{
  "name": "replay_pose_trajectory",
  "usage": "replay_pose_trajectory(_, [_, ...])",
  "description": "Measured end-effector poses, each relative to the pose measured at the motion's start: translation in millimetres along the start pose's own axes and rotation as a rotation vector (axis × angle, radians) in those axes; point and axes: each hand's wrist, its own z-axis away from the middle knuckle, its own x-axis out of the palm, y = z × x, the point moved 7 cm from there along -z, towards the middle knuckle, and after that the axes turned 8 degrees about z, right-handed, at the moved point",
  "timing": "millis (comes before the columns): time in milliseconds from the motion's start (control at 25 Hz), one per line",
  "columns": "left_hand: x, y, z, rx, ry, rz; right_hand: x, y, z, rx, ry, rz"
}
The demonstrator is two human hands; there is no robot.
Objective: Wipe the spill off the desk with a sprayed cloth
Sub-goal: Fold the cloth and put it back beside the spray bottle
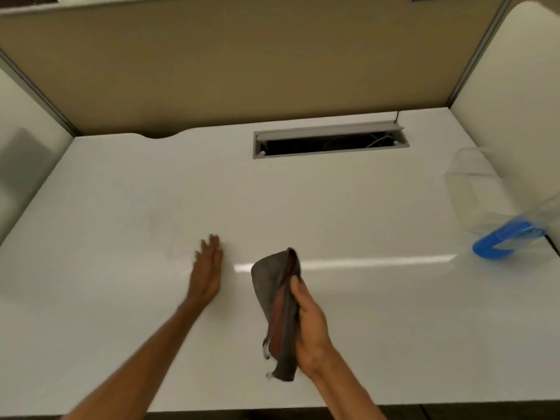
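A grey cloth [274, 286] with a reddish stripe is folded and held upright above the white desk [378, 225], with my right hand [309, 322] shut on its right edge. To its left, my left hand [207, 268] lies flat on the desk, palm down, fingers together and holding nothing. A faint smudge [169, 234] shows on the desk just left of that hand; it is blurred. At the desk's right edge a clear plastic container [475, 192] lies tipped beside a blue lid or ring [500, 241]. No spray bottle is in view.
A grey cable slot [330, 140] stands open at the back of the desk, with wires inside. A tan partition [242, 62] closes the back, and white side panels [515, 86] flank the desk. The front edge runs along the bottom of the view.
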Motion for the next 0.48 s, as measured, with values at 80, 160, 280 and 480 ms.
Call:
replay_pose_trajectory(80, [19,31,23,-0.096,-0.057,0.403,23,-30,3,0.053,-0.107,-0.208])
replay_pose_trajectory(160, [32,55,46,-0.346,-0.067,0.866,43,-58,10,0.041,-0.199,-0.276])
replay_pose_trajectory(280, [34,105,68,-0.505,-0.258,1.203,73,-93,19,-0.027,-0.311,-0.36])
replay_pose_trajectory(480, [-19,170,73,-0.444,-0.52,1.415,112,-139,29,-0.038,-0.29,-0.334])
